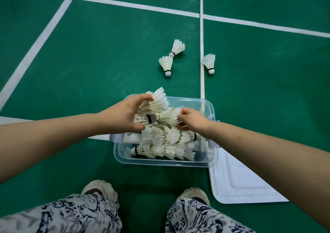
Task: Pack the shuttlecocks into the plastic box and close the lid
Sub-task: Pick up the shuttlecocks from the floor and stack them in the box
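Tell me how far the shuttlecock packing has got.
Done: most shuttlecocks lie in the plastic box. In hand: left hand and right hand grip a bunch over it. Left: three loose shuttlecocks on the floor, then the lid lying beside the box.

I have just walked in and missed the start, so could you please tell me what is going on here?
A person is packing shuttlecocks into a clear plastic box on a green court floor. The left hand grips a bunch at the box's far end; the right hand pinches feathers beside it. Three loose shuttlecocks lie on the floor beyond, and the lid lies off, right of the box.
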A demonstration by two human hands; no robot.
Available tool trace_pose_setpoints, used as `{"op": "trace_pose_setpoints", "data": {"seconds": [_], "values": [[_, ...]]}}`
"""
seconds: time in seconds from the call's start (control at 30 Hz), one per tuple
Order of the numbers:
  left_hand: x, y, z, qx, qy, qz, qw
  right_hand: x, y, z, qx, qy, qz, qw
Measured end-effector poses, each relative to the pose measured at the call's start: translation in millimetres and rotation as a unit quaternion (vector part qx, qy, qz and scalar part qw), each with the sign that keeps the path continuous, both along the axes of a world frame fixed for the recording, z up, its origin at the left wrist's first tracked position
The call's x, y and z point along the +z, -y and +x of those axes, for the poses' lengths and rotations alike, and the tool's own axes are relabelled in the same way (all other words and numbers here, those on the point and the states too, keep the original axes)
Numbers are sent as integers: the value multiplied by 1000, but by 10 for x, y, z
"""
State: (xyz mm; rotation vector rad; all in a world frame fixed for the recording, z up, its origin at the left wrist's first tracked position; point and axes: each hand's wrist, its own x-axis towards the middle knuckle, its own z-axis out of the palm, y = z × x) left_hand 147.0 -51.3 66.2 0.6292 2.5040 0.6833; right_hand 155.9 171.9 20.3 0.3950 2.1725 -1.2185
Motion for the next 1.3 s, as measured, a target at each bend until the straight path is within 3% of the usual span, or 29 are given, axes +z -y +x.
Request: {"op": "trace_pose_setpoints", "data": {"seconds": [0.23, 0.43, 0.57, 0.67, 0.77, 0.93, 1.13, 1.3], "values": [[-12, -6, -16, -12, 4, 5, 1000, -18, 23, -34, 57, -30, 94, 994], [1, -60, 36, -22, -4, 7, 1000, 215, 2, 86, -40, -123, 33, 991], [45, -163, 99, -29, 0, 2, 1000, 434, 41, 236, 0, -170, -47, 984], [90, -244, 148, -45, 12, 2, 999, 524, 58, 358, 44, -188, -28, 981], [117, -308, 176, -67, 22, -7, 997, 568, -16, 409, 26, -212, -19, 977], [78, -277, 127, -55, 23, -39, 997, 521, -263, 341, -81, -255, 80, 960], [-10, -201, 93, -42, 25, -53, 997, 350, -285, 270, 59, -224, 272, 934], [-52, -149, 60, -36, 21, -51, 998, 193, -174, 117, 98, -186, 245, 946]]}}
